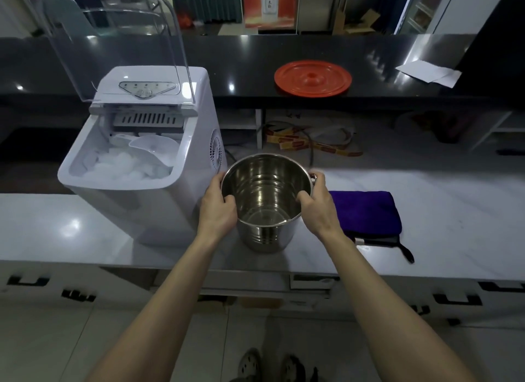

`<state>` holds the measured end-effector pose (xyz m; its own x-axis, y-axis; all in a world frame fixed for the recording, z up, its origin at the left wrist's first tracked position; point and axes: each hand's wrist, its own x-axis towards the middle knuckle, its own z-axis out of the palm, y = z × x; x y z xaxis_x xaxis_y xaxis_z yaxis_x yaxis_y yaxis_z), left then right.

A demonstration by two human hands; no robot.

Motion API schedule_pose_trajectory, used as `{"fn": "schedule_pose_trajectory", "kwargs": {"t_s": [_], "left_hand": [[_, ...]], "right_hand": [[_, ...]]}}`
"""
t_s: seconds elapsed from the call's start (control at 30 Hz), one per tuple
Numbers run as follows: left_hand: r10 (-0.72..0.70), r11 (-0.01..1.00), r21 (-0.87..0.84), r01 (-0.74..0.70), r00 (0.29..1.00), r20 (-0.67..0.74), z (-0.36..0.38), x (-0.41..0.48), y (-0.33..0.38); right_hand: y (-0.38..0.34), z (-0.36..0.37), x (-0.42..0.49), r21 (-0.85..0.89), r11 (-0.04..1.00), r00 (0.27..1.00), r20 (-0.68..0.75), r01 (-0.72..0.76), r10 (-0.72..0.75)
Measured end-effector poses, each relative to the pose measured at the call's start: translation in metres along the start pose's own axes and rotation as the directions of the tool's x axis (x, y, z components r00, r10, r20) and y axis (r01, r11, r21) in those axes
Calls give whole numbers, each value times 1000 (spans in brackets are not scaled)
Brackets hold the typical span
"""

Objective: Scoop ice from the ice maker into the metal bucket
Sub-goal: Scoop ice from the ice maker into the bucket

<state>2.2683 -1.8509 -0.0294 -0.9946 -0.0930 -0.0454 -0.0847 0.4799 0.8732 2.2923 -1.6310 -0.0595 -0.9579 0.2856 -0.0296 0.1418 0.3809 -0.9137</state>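
The left hand (217, 208) and right hand (315, 208) grip opposite sides of the rim of the shiny round steel bucket (265, 191), thumbs hooked inside. The bucket is upright and empty. Just left of the grip stands the white open-lidded ice maker (136, 199), with a clear plastic scoop (153, 147) lying on the ice (122, 168). To the right lies a purple cloth (366, 211).

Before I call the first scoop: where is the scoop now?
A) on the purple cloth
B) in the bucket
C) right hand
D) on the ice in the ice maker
D: the scoop lies on the ice in the ice maker; left hand and right hand grip the bucket.
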Motion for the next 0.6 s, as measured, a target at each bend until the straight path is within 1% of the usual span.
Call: {"fn": "schedule_pose_trajectory", "kwargs": {"t_s": [0.13, 0.43, 0.53, 0.6], "left_hand": [[25, 999, 21, -25, 1000, -13, -3, -6, -6], [20, 999, 37, -20, 1000, -7, -6, -11, -5], [63, 996, 60, -61, 998, -27, -8, -12, -8], [101, 990, 99, -96, 994, -40, -11, -13, -6]], "right_hand": [[1, 4, -7, -14, 1000, 1000, 9, -5, 5], [-1, -3, -8, -74, 997, 999, 40, 4, -1], [-5, -10, -9, -87, 996, 998, 53, 32, -27], [-12, -17, -7, -109, 992, 998, 28, 64, -61]]}}
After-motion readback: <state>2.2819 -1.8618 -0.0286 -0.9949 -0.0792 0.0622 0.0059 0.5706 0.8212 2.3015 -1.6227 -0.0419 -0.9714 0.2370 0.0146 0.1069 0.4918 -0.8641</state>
